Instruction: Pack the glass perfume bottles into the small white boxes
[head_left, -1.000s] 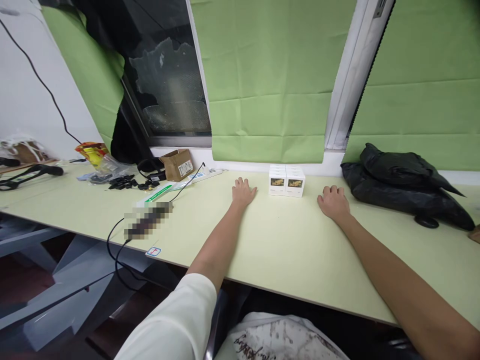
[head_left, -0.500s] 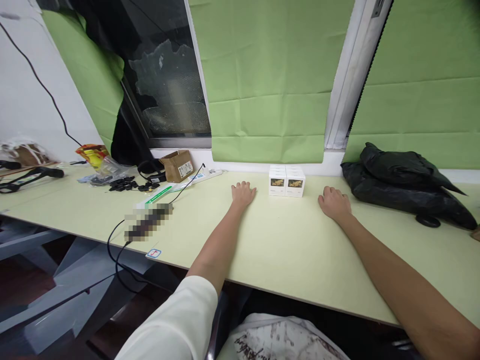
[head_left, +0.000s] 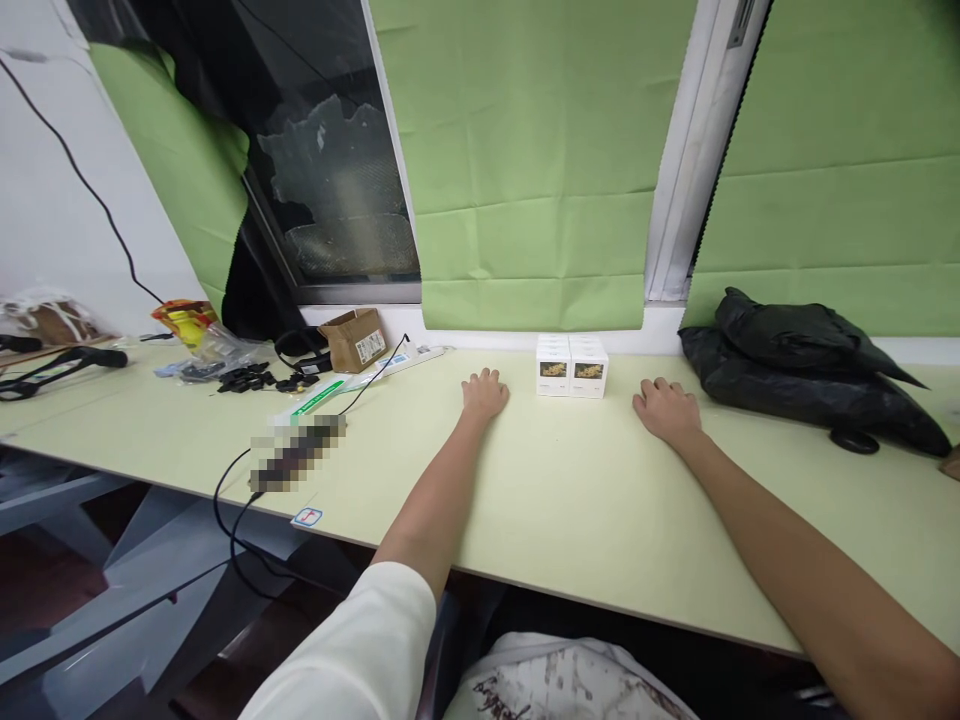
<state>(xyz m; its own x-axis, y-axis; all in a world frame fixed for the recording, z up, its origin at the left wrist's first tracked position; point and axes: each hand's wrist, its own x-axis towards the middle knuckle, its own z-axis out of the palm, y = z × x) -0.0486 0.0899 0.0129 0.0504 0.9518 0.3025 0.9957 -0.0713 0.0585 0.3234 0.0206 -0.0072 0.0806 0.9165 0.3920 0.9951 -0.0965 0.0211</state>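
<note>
Several small white boxes (head_left: pixel 571 378) stand packed together in a block near the back of the pale table (head_left: pixel 570 500), a dark and yellow picture on each front. My left hand (head_left: pixel 485 394) rests palm down on the table to the left of the boxes, its fingers a little apart and holding nothing. To their right lies my right hand (head_left: pixel 667 408), also palm down with loosely bent fingers and nothing in it. Neither hand touches the boxes; a gap shows on both sides.
Black plastic bags (head_left: pixel 810 370) and a dark round disc (head_left: pixel 854 441) lie on the right. Leftward are an opened brown carton (head_left: pixel 356 340), a green-and-white packet (head_left: pixel 319 397), small black parts (head_left: pixel 247 377), and a blurred-out dark object (head_left: pixel 296 455) with cables. Green blinds (head_left: pixel 532 170) hang behind.
The view has shifted very slightly. Both hands and the white boxes keep their places on the table.
</note>
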